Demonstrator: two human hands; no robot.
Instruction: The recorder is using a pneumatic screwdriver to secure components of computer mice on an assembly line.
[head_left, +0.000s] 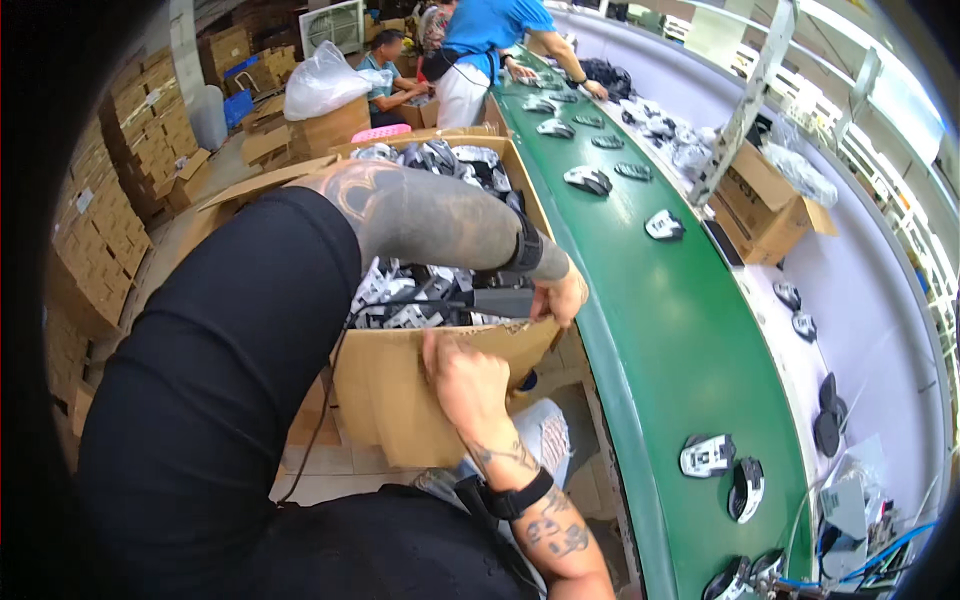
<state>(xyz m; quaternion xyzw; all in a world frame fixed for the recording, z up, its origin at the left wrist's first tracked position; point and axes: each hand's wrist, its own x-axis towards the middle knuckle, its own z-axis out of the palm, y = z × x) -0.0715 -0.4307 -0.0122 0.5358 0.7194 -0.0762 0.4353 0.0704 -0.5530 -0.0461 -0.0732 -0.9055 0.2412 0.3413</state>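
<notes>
A large cardboard box (520, 160) filled with black, white and grey plastic shells (395, 285) stands in front of me, left of the green belt. My left arm reaches across it, and my left hand (562, 297) is closed on the box's near right corner. Beside that hand is a grey block (503, 303) with a black cable; I cannot make out whether the hand holds it too. My right hand (468, 385) is closed at the top of the near cardboard flap (385, 400), which hangs down outside the box. Its fingertips are partly hidden.
A green conveyor belt (690, 360) runs along my right, carrying mouse-shaped shells (707, 456). An open carton (765, 205) stands on the ledge beyond, near a metal post (745, 100). Two co-workers, one in a blue shirt (490, 25), are ahead. Stacked cartons (95, 230) fill the left.
</notes>
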